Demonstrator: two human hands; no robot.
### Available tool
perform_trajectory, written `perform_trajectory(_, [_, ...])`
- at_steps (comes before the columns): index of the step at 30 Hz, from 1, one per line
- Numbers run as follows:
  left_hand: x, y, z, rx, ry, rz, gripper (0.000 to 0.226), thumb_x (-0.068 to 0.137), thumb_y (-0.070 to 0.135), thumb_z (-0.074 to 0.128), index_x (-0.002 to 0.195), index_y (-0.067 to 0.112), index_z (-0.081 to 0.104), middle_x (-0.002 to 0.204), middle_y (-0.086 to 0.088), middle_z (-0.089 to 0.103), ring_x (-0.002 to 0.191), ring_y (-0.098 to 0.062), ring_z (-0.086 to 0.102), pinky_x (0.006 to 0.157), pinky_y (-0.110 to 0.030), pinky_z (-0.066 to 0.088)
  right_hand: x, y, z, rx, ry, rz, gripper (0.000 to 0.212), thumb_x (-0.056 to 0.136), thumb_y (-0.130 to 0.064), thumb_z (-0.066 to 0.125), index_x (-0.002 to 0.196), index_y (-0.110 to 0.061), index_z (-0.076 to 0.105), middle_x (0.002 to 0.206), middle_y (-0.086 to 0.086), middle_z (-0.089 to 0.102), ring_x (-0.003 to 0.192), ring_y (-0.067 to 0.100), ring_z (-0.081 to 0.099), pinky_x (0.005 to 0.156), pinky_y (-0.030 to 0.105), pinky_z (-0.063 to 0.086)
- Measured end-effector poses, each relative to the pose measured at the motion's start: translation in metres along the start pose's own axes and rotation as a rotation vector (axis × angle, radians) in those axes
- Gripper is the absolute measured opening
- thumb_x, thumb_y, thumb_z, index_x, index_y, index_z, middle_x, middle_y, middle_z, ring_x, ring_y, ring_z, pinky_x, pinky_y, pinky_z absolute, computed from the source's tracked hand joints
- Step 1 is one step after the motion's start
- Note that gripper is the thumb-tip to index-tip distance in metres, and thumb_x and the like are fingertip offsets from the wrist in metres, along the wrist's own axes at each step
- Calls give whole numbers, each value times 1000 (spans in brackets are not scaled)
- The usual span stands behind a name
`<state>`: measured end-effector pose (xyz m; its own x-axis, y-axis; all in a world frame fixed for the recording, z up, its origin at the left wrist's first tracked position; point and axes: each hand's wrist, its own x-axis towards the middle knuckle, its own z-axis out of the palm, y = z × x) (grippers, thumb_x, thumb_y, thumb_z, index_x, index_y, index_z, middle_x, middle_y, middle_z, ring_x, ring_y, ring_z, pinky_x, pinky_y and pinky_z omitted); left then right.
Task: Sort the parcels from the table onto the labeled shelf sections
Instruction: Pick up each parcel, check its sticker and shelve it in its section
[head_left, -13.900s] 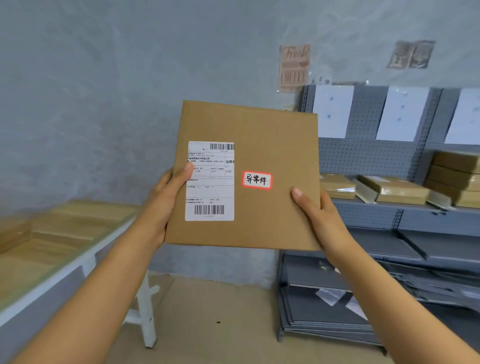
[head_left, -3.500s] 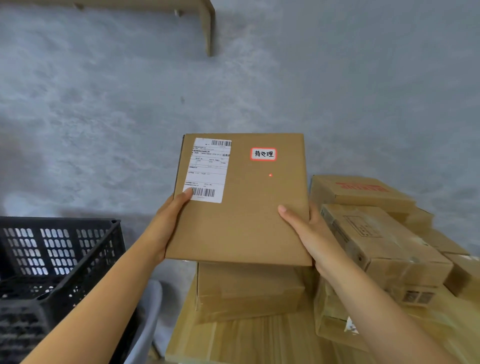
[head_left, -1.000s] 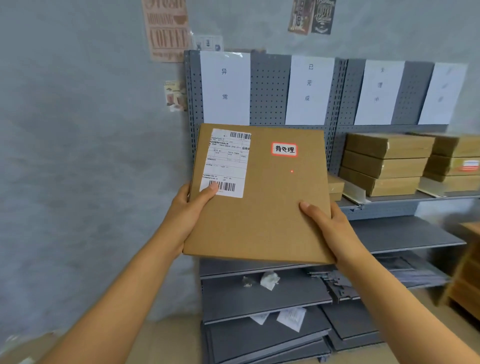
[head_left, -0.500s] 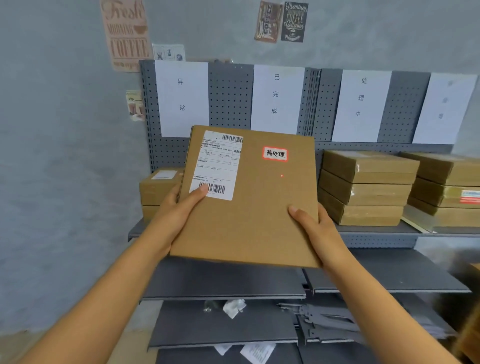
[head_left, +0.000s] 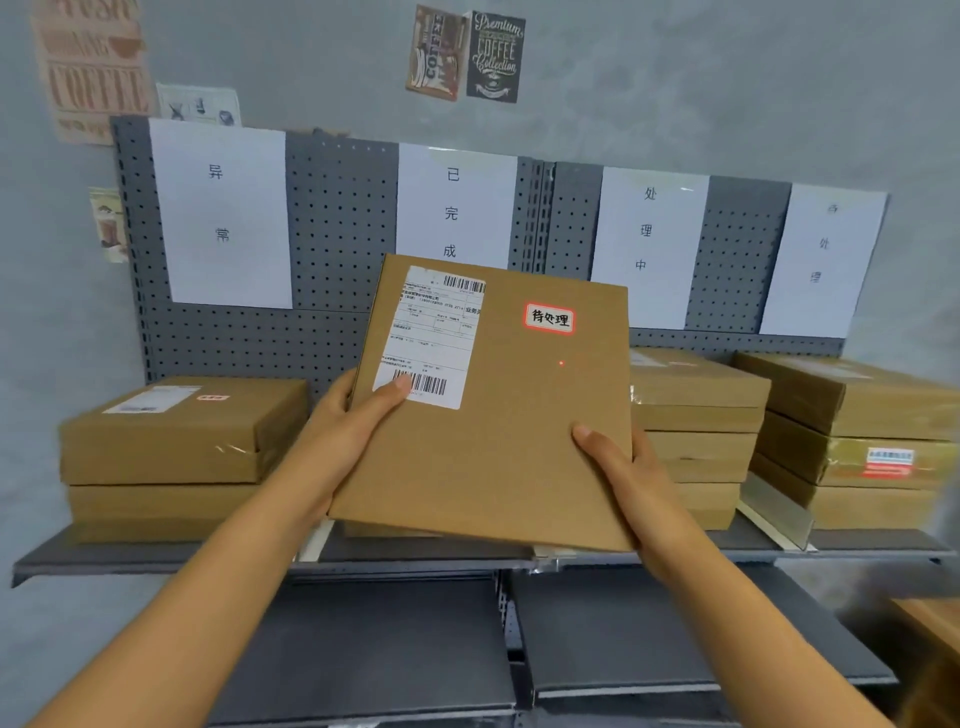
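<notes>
I hold a flat brown cardboard parcel upright in front of the grey shelf. It bears a white shipping label and a small red-edged sticker reading 待处理. My left hand grips its left edge, thumb on the barcode. My right hand grips its lower right edge, thumb on the front. Four white paper signs hang on the pegboard: 异常, 已完成, 处理中 and 待处理. The parcel hides most of the second section.
Two stacked parcels lie under the leftmost sign. Stacks of parcels stand in the third section and the fourth section. Lower grey shelves sit below. A wooden table corner shows at the lower right.
The view has come closer to the shelf and shifted right, so all four sections show larger. The parcel stays in both hands with the same grip.
</notes>
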<state>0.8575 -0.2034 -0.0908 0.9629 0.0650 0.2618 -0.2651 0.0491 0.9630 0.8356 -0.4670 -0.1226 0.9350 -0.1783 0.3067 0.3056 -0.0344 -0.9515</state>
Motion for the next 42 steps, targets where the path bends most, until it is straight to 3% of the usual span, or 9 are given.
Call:
perform_trajectory(4, [39,-4,60,-10,-20,3,51,84,50,69,130,32,56,105,10,73,83,-7,73,62,-22,55,46,0,-50,-19,26,-25,18,92,-29,66,106,-33,56,105,-7,70,77,-3,70,60,11,52])
perform_trajectory(8, [61,-6,111,4,-31,7,50,86,48,68,130,30,54,106,7,73,75,-4,73,51,-17,53,79,7,-93,-6,5,-34,33,85,-43,73,113,-38,56,114,-6,71,96,9,70,79,25,53])
perform_trajectory(10, [68,-5,133,28,-17,14,52,85,50,68,131,31,53,106,7,73,77,-7,74,54,-20,54,94,11,-112,14,-9,-25,42,81,-47,75,116,-37,54,113,-8,71,95,8,70,78,25,53])
perform_trajectory(17, [72,-7,223,83,73,45,51,84,52,67,128,30,53,105,7,73,78,-9,73,59,-24,54,142,20,-196,62,-101,-41,33,89,-38,67,120,-33,54,113,-7,71,99,9,70,82,26,54])
perform_trajectory(24, [68,-5,347,96,143,51,55,83,55,67,130,31,52,108,5,72,85,-13,73,65,-29,53,188,19,-314,29,-156,-58,70,74,-55,76,133,-27,51,119,-1,70,102,14,70,89,35,55])
perform_trajectory(30, [75,-5,441,85,131,64,54,82,55,68,128,33,53,109,7,73,85,-11,73,68,-29,55,218,17,-404,49,-141,-76,50,76,-50,77,119,-33,57,111,-5,73,93,11,73,83,32,56])
perform_trajectory(34, [88,1,494,68,90,72,46,88,51,65,129,32,56,111,7,73,90,-11,73,72,-29,56,242,11,-454,70,-113,-92,38,82,-47,74,115,-37,59,110,-8,74,98,13,72,90,37,56])
perform_trajectory(38, [112,10,545,39,62,49,43,90,45,64,129,30,57,108,5,73,95,-17,71,75,-33,56,271,-5,-499,68,-57,-128,54,88,-45,69,135,-28,49,119,-6,70,100,13,72,91,38,57])
perform_trajectory(42, [141,16,595,46,32,41,36,93,42,58,126,27,58,106,3,73,88,-16,70,70,-30,53,301,-17,-543,34,-16,-148,55,89,-43,68,137,-24,47,118,-5,69,93,10,73,75,27,58])
